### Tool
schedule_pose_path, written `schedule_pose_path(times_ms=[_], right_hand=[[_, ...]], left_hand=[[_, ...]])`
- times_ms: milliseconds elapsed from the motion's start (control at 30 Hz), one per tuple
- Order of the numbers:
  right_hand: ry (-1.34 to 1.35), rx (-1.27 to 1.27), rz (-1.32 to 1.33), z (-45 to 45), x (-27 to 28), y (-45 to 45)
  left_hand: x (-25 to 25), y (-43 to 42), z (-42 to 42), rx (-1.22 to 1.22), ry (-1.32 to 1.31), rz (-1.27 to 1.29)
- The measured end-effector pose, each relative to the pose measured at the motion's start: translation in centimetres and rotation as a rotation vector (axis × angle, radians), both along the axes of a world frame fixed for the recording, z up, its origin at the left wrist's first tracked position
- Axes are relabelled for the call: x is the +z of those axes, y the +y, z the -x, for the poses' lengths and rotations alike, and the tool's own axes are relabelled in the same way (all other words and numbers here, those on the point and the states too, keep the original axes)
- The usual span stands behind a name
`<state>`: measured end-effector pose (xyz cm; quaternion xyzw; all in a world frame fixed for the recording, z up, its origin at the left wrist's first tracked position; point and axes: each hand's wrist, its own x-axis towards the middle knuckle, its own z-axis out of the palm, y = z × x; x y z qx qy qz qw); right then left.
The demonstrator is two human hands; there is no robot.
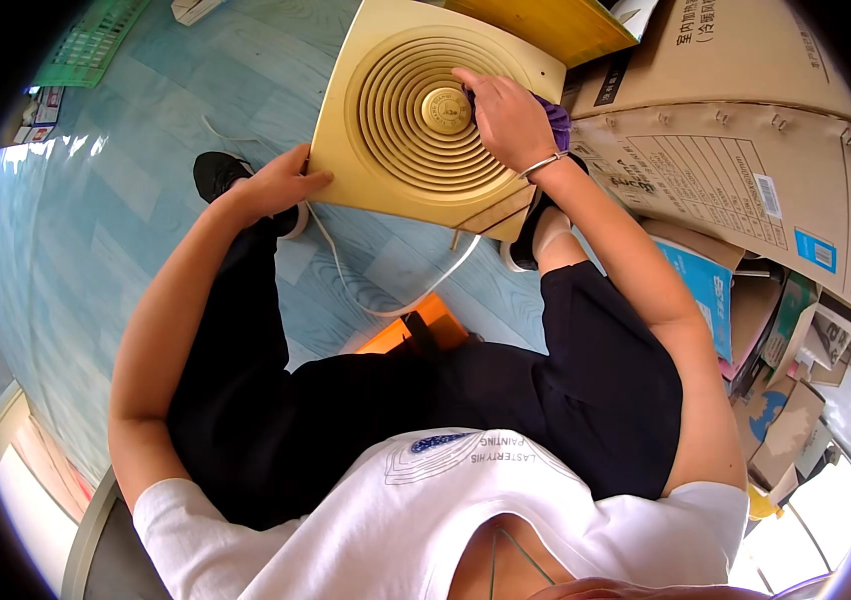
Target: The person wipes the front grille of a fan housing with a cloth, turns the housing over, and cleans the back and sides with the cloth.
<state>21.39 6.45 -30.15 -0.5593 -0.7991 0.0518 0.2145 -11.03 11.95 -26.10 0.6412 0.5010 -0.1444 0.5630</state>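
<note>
A square yellowish panel [341,160] with a round grille of concentric rings and a central badge stands tilted between my feet. My left hand [281,185] grips its left edge near the lower corner, fingers partly behind it. Over the right part of the grille, my right hand [511,120] is closed on a purple cloth [556,120], with a fingertip near the central badge. Much of the cloth is hidden under the hand. A white cord [336,265] runs from beneath the panel across the floor.
Large cardboard boxes [706,170] stand on the right, with flattened cartons and a blue packet [696,285] below them. An orange object [441,322] lies between my legs. A green basket [86,45] is at the upper left. The floor [96,250] is blue wood-patterned.
</note>
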Motion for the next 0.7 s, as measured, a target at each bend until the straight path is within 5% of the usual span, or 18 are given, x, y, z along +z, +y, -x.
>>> schedule_pose_path(times_ms=[700], right_hand=[[0.087, 0.15, -0.089, 3.3, -0.1, 3.0]], left_hand=[[0.9, -0.2, -0.6, 0.035, 0.011, 0.006]])
